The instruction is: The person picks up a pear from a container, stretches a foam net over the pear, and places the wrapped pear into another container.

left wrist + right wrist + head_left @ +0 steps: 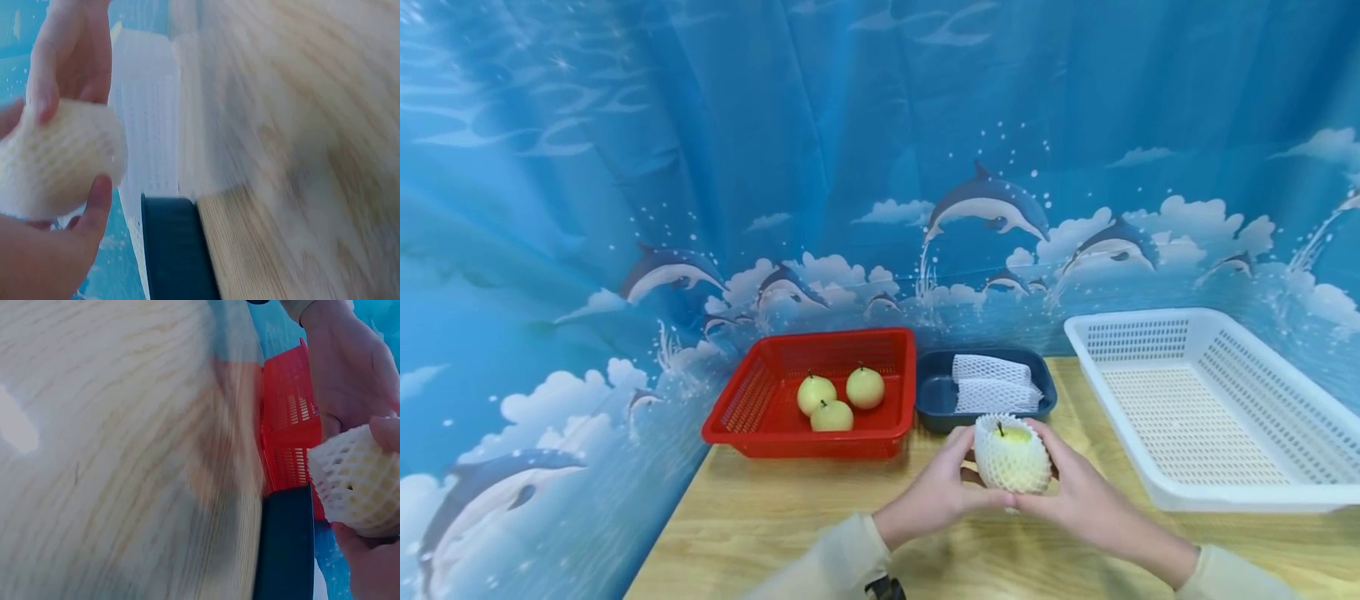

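Note:
A pale yellow-green pear [1013, 457] with a dark stem sits inside a white foam net sleeve [351, 478]; its top shows through the sleeve's opening. My left hand [942, 487] grips the wrapped pear from the left, and my right hand [1078, 492] grips it from the right. Both thumbs meet low on its near side. In the left wrist view the foam net [69, 159] covers the fruit between the fingers of both hands. The hands hold it above the wooden table, in front of a dark blue basin [936, 396] with flat white foam nets [996, 383] in it.
To the left stands a red plastic basket [820, 446] with three pears [865, 388] in it. A large white basket [1247, 496] stands on the right. Behind the wooden table [760, 517] hangs a blue curtain [850, 167] printed with dolphins.

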Action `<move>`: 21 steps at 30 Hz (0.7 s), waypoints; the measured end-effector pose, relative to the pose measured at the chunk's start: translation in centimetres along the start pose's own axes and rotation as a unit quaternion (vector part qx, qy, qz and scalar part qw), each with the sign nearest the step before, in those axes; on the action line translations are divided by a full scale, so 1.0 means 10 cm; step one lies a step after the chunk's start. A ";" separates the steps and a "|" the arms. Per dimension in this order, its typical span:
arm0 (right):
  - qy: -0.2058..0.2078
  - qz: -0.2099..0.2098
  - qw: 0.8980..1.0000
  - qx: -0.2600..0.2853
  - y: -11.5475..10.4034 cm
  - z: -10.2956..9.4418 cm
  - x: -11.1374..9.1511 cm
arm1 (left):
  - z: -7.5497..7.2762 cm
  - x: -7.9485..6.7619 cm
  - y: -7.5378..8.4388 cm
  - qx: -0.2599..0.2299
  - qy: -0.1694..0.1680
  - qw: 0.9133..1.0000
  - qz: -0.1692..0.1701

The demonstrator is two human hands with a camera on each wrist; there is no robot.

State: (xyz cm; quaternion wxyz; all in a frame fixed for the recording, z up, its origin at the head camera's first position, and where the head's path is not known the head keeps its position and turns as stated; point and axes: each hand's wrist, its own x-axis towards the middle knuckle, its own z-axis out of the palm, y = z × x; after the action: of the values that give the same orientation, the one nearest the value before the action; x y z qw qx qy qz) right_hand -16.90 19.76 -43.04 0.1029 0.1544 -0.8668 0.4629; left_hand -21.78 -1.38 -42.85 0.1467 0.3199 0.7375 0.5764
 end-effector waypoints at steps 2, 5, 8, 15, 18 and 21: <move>0.019 -0.007 1.000 -0.012 -0.01 0.02 -0.01 | 0.03 0.00 0.01 0.007 0.018 1.000 0.004; 0.039 -0.004 0.999 -0.012 -0.01 0.05 -0.03 | 0.06 0.00 0.02 0.006 0.033 0.999 0.007; 0.033 0.010 0.999 0.005 -0.01 0.06 -0.05 | 0.06 0.00 0.02 0.012 0.032 0.999 0.013; -0.032 -0.036 0.996 0.074 0.04 -0.03 -0.11 | 0.03 -0.01 -0.04 0.005 0.016 1.000 0.025; -0.061 -0.065 0.991 0.100 0.06 -0.07 -0.11 | 0.01 -0.02 -0.05 -0.015 0.007 1.000 0.023; -0.074 -0.051 0.990 0.111 0.06 -0.09 -0.10 | -0.01 -0.01 -0.05 -0.031 -0.002 0.999 0.023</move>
State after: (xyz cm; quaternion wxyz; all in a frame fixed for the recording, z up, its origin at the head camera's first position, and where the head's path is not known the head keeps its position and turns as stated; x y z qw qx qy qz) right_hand -16.12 21.02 -43.36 0.0445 0.2425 -0.8060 0.5381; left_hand -21.92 -1.64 -43.33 0.1451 0.3330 0.7114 0.6016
